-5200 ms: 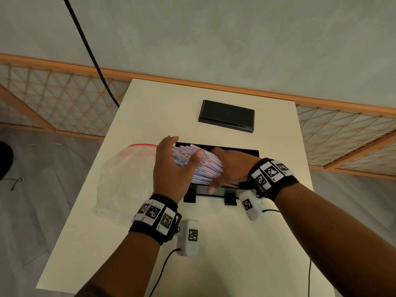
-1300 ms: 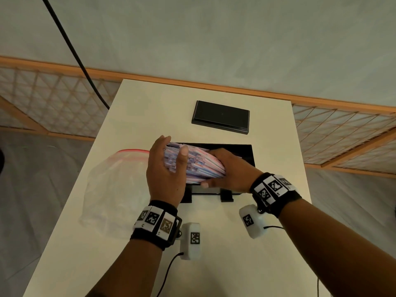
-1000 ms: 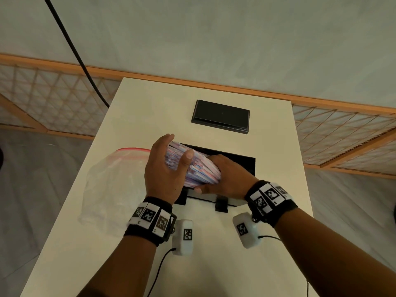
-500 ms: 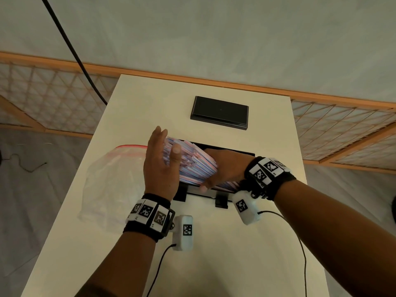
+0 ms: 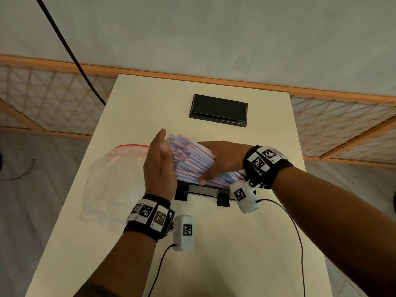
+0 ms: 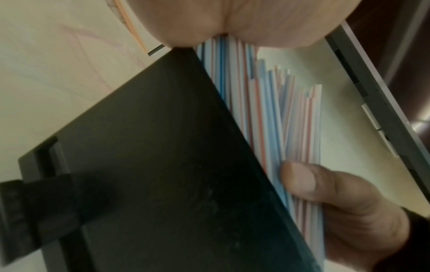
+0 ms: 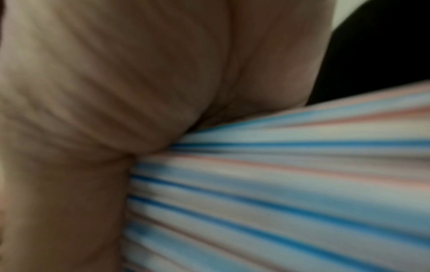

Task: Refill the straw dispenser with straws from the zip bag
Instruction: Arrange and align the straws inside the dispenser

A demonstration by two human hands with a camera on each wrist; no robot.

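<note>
A thick bundle of red, blue and white striped straws lies tilted over the open black straw dispenser, its left end raised. My right hand grips the bundle near its right half, thumb on the front. My left hand stands flat with straight fingers against the bundle's left ends. The left wrist view shows the straws behind the dispenser's dark front wall. Up close in the right wrist view, the straws run under my palm. The clear zip bag lies left of the dispenser.
The black dispenser lid lies flat at the far middle of the cream table. Cables run from the wrist cameras over the near table. A wooden lattice rail runs behind the table, and a black cable hangs at the left.
My left hand has straightened from curling over the straws' left ends to standing flat against them. The right hand has kept its grip while the bundle's left end tipped upward.
</note>
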